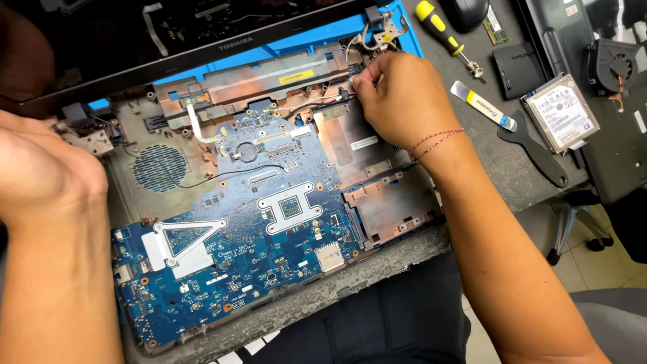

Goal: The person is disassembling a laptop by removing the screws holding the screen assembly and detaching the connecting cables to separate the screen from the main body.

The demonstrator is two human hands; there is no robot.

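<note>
An opened laptop base lies on the grey bench with its blue motherboard (249, 229) bare. My right hand (401, 98) is at the base's far right corner, fingers pinched on a small white cable connector (355, 82) with red and black wires. My left hand (44, 168) rests at the left edge next to the left metal hinge (87, 139), fingers curled; whether it grips anything is hidden. The laptop's black screen lid (168, 47) stands tilted up behind the base. A thin black wire (222, 174) runs across the board.
To the right lie a yellow-handled screwdriver (441, 32), a metal pry tool (484, 106), a black plastic spudger (536, 152), a hard drive (561, 112), a black cover (517, 67), a fan (617, 67) and a mouse (468, 12). A blue mat (317, 37) shows under the lid.
</note>
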